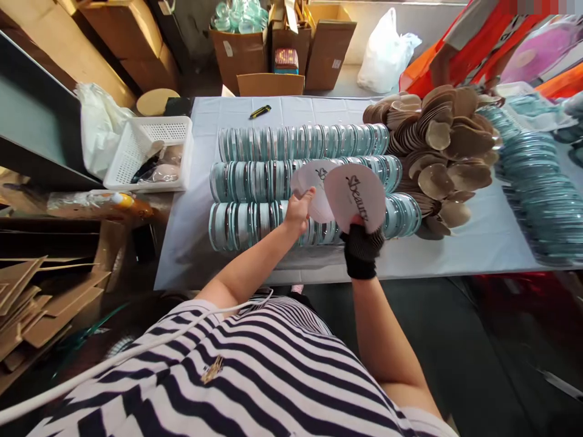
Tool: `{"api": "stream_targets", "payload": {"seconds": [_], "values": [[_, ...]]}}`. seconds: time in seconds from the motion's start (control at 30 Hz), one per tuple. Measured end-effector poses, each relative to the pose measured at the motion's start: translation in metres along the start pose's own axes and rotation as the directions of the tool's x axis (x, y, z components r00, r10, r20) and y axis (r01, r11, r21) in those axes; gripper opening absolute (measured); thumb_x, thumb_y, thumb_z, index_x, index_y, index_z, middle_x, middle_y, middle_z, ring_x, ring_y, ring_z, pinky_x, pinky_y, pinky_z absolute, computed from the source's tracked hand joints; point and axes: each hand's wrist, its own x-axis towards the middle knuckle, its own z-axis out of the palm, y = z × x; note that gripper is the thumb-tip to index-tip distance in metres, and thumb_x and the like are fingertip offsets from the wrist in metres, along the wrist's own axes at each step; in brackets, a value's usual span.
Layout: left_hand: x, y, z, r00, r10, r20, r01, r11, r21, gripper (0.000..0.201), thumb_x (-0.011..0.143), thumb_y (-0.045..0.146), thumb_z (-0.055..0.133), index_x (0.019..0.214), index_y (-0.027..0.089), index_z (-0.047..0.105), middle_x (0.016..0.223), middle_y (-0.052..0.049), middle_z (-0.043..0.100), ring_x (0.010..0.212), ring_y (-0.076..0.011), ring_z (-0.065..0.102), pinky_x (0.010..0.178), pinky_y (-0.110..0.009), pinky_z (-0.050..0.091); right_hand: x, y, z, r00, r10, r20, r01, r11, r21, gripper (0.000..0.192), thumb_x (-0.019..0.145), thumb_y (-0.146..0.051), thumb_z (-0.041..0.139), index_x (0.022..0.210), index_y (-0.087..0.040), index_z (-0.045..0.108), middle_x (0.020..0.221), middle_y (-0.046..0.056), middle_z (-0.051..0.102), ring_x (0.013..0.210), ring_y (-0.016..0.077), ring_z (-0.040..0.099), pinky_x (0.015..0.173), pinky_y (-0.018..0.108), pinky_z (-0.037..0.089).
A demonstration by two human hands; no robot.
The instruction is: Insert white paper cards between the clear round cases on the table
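My left hand [298, 211], bare, pinches the lower edge of a round white printed card [311, 182] above the table. My right hand [362, 247], in a black glove, holds a second round white card [359, 195] with black lettering, overlapping the first card on its right. Both cards hover over three rows of round teal-rimmed mirrors [273, 182] standing on edge on the white tablecloth [191, 243]. A heap of brown round backing discs [444, 155] lies just right of the rows.
A white plastic basket [148, 152] sits at the table's left edge. A yellow-black cutter [260, 111] lies at the far side. More teal mirrors [537, 188] spread at right. Cardboard boxes [330, 45] and a white bag [385, 51] stand behind; cardboard scraps [36, 303] at left.
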Motion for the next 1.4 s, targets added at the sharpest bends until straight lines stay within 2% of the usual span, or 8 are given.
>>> {"api": "stream_targets", "payload": {"seconds": [0.07, 0.17, 0.3, 0.47, 0.67, 1.03, 1.2, 1.4], "values": [[0.012, 0.012, -0.002, 0.993, 0.027, -0.111, -0.031, 0.999, -0.04, 0.012, 0.083, 0.014, 0.069, 0.095, 0.017, 0.069, 0.09, -0.003, 0.075, 0.103, -0.0199, 0.069, 0.1, -0.036, 0.052, -0.027, 0.009, -0.022, 0.999, -0.043, -0.003, 0.042, 0.982, -0.186, 0.055, 0.091, -0.053, 0.04, 0.116, -0.009, 0.063, 0.093, 0.019, 0.067, 0.082, 0.0276, 0.064, 0.066, 0.037, 0.05], [0.025, 0.025, -0.011, 0.98, 0.013, -0.2, -0.026, 0.998, -0.063, 0.013, 0.084, 0.013, 0.068, 0.096, 0.017, 0.067, 0.097, -0.005, 0.075, 0.108, -0.0202, 0.068, 0.101, -0.036, 0.051, -0.069, 0.02, -0.035, 0.965, 0.001, 0.262, 0.121, 0.886, -0.448, 0.041, 0.09, -0.042, 0.045, 0.113, -0.015, 0.067, 0.079, 0.013, 0.068, 0.066, 0.0228, 0.062, 0.056, 0.029, 0.04], [0.026, 0.024, -0.018, 0.987, 0.011, -0.158, -0.022, 0.997, -0.07, 0.017, 0.083, 0.013, 0.069, 0.1, 0.018, 0.068, 0.099, -0.005, 0.076, 0.106, -0.0193, 0.069, 0.1, -0.036, 0.052, -0.08, 0.015, -0.001, 0.899, 0.15, 0.412, 0.144, 0.786, -0.601, 0.035, 0.093, -0.031, 0.045, 0.12, -0.019, 0.062, 0.077, 0.009, 0.069, 0.058, 0.0168, 0.056, 0.052, 0.026, 0.026], [0.024, 0.02, -0.018, 0.985, 0.014, -0.173, -0.029, 0.996, -0.085, 0.017, 0.08, 0.013, 0.073, 0.096, 0.017, 0.069, 0.098, -0.005, 0.076, 0.104, -0.019, 0.07, 0.099, -0.034, 0.052, -0.05, 0.009, 0.042, 0.909, 0.054, 0.414, 0.204, 0.807, -0.554, 0.033, 0.097, -0.038, 0.041, 0.113, -0.016, 0.059, 0.084, 0.008, 0.069, 0.065, 0.0152, 0.058, 0.056, 0.026, 0.026], [0.027, 0.018, -0.02, 0.983, 0.008, -0.181, -0.02, 0.998, -0.067, 0.012, 0.083, 0.013, 0.069, 0.094, 0.018, 0.066, 0.09, -0.003, 0.075, 0.101, -0.0179, 0.07, 0.099, -0.035, 0.052, -0.049, 0.027, 0.044, 0.949, -0.1, 0.3, 0.25, 0.819, -0.517, 0.037, 0.096, -0.033, 0.03, 0.095, -0.012, 0.061, 0.079, 0.01, 0.067, 0.063, 0.0155, 0.055, 0.059, 0.025, 0.027], [0.031, 0.03, -0.021, 0.967, -0.115, -0.226, 0.072, 0.98, -0.188, 0.02, 0.084, 0.014, 0.069, 0.104, 0.016, 0.067, 0.11, -0.008, 0.074, 0.111, -0.0197, 0.068, 0.1, -0.034, 0.053, -0.014, 0.035, 0.073, 0.932, -0.206, 0.299, 0.334, 0.808, -0.485, 0.041, 0.097, -0.034, 0.034, 0.09, -0.012, 0.067, 0.077, 0.012, 0.066, 0.07, 0.0172, 0.057, 0.065, 0.026, 0.034], [0.029, 0.03, -0.022, 0.969, -0.129, -0.209, 0.089, 0.977, -0.192, 0.023, 0.084, 0.015, 0.07, 0.108, 0.016, 0.067, 0.112, -0.009, 0.074, 0.114, -0.0218, 0.066, 0.101, -0.035, 0.053, -0.036, 0.03, 0.064, 0.928, -0.114, 0.354, 0.283, 0.834, -0.473, 0.038, 0.098, -0.031, 0.033, 0.093, -0.014, 0.067, 0.086, 0.01, 0.069, 0.073, 0.016, 0.059, 0.064, 0.025, 0.031], [0.026, 0.027, -0.022, 0.975, -0.105, -0.195, 0.069, 0.98, -0.184, 0.027, 0.085, 0.013, 0.069, 0.111, 0.016, 0.067, 0.114, -0.009, 0.073, 0.115, -0.0213, 0.066, 0.103, -0.036, 0.051, -0.025, 0.011, 0.06, 0.85, 0.12, 0.513, 0.173, 0.856, -0.487, 0.026, 0.094, -0.029, 0.042, 0.087, -0.017, 0.064, 0.078, 0.009, 0.067, 0.063, 0.0147, 0.055, 0.059, 0.025, 0.027]]}}
